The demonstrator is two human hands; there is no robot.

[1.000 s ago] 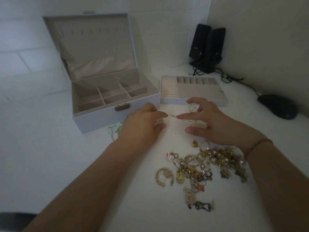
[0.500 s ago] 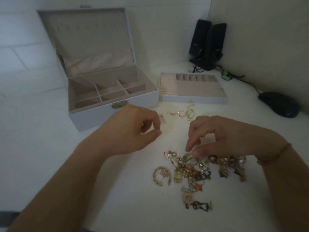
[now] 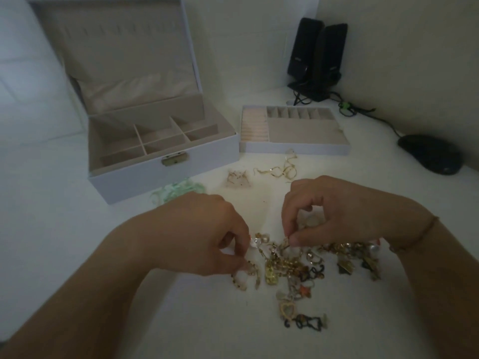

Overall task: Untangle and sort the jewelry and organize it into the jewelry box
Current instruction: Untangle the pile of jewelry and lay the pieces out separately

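Note:
A tangled pile of gold, pearl and black jewelry (image 3: 293, 268) lies on the white table in front of me. My left hand (image 3: 204, 237) pinches a piece at the pile's left edge. My right hand (image 3: 326, 213) pinches a small gold piece at the top of the pile. The white jewelry box (image 3: 166, 174) stands open at the back left, its beige compartments bare. Its removable tray (image 3: 295, 149) sits to the right of it. A thin gold chain (image 3: 280, 171) and a small clear bag of earrings (image 3: 237, 178) lie apart, in front of the tray.
A pale green piece (image 3: 178, 191) lies by the box's front corner. Two black speakers (image 3: 316, 58) stand in the back corner with a cable running along the wall. A black mouse (image 3: 430, 158) sits at the far right.
Both hands came back from the gold chain near the tray to the pile. The chain now lies on the table. Each hand now pinches a piece in the pile.

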